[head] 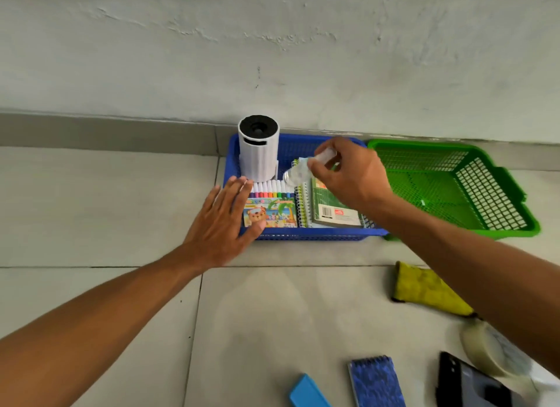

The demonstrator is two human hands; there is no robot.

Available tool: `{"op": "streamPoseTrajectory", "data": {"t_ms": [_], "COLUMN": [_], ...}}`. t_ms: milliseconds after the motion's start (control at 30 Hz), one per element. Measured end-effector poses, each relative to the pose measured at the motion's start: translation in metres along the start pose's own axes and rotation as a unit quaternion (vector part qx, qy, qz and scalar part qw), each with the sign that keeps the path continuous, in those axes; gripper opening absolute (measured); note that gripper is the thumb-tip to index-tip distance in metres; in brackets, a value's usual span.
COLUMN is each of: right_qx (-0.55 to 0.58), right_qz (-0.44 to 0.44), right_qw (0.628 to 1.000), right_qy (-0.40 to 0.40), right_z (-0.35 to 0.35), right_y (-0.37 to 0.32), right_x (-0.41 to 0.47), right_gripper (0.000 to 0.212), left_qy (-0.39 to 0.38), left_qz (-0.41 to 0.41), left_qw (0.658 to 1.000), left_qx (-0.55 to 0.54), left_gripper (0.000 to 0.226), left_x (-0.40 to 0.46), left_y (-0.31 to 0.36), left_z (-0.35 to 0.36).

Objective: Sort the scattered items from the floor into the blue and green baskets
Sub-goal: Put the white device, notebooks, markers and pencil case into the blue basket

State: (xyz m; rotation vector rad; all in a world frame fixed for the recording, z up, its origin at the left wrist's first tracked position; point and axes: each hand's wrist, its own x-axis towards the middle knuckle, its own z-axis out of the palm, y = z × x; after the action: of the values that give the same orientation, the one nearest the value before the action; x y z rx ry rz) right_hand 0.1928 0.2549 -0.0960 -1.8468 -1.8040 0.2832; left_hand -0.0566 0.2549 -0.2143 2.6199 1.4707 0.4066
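Note:
The blue basket (318, 236) stands against the wall and holds a white cylinder (258, 152), a pack of colour markers (271, 206), spiral notebooks (304, 208) and a green book (331, 208). My right hand (348, 172) hovers over the basket and pinches a clear plastic item (298, 172) just above the notebooks. My left hand (225, 218) lies flat with straight fingers on the basket's left rim, its thumb touching the marker pack. The green basket (500, 225) sits empty to the right.
On the tiled floor near me lie a yellow cloth (424, 288), a roll of clear tape (491, 352), a black phone case (466, 382), a blue spiral notepad (377, 382) and a light blue flat object (307, 393). The wall runs behind both baskets.

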Motion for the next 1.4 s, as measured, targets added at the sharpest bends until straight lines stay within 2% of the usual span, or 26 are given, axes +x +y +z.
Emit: {"op": "streamPoseTrajectory", "data": {"t_ms": [133,333,467,600,700,867,967,1100,1267,1400], "right_qx": [-0.017,-0.104,-0.112,-0.055,-0.019,0.021,-0.030,-0.070,-0.107,-0.091], "right_qz": [0.069,0.103,0.121,0.189,0.204,0.216,0.182,0.095,-0.078,-0.215], "right_qw": [0.997,0.988,0.984,0.978,0.976,0.971,0.977,0.982,0.986,0.962], "right_qy": [-0.031,-0.043,-0.064,-0.075,-0.075,-0.098,-0.104,-0.150,-0.100,-0.143], "right_z": [0.039,0.087,0.108,0.112,0.108,0.090,0.077,0.063,0.044,0.038], "right_y": [0.003,-0.002,0.005,0.013,0.017,0.016,0.012,0.002,-0.005,0.001], "right_x": [0.044,0.077,0.086,0.082,0.081,0.077,0.065,0.032,-0.044,-0.112], "right_gripper": [0.023,0.026,0.030,0.032,0.035,0.058,0.057,0.045,0.042,0.039], "left_qy": [-0.013,-0.018,-0.024,-0.033,-0.045,-0.066,-0.078,-0.104,-0.150,-0.159], "left_qz": [-0.001,-0.012,-0.020,-0.018,-0.016,-0.020,-0.019,-0.019,-0.025,-0.024], "left_qw": [1.000,1.000,1.000,0.999,0.998,0.996,0.994,0.988,0.977,0.974], "left_qx": [0.002,-0.009,-0.003,0.022,0.031,0.053,0.081,0.113,0.146,0.161], "left_gripper": [0.078,0.079,0.081,0.085,0.087,0.088,0.088,0.089,0.100,0.105], "left_x": [0.002,0.004,0.004,0.005,0.006,0.006,0.006,0.005,0.009,0.012], "left_y": [-0.002,-0.004,-0.003,0.000,0.001,0.004,0.007,0.009,0.015,0.016], "left_z": [0.002,0.006,0.007,0.005,0.003,-0.002,-0.008,-0.017,-0.022,-0.025]}}
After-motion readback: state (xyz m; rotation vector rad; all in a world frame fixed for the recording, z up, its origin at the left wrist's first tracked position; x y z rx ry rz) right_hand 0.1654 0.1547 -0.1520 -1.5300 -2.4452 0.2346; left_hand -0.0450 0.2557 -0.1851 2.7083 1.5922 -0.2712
